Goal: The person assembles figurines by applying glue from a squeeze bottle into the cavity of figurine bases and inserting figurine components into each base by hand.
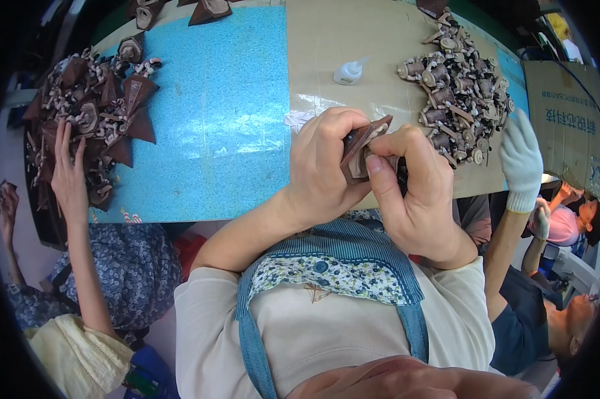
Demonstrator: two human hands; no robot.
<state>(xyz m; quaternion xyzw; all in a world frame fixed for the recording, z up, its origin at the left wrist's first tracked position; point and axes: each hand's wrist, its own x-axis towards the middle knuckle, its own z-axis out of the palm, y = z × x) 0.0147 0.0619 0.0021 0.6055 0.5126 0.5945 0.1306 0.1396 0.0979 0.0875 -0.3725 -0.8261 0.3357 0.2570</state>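
In front of my chest my left hand is closed round a brown, pointed plastic piece with a beige recess. My right hand pinches at the recessed side of the same piece, thumb and forefinger pressed together. Something small and dark shows beneath those right fingers; its kind is hidden. Beyond my hands a small white squeeze bottle with a thin nozzle stands on the tabletop. A crumpled white scrap lies beside my left hand.
At the left a heap of brown pointed pieces has a co-worker's bare hand on it. On the right lies a heap of small beige and brown parts, near another person's gloved hand. A cardboard box stands past it.
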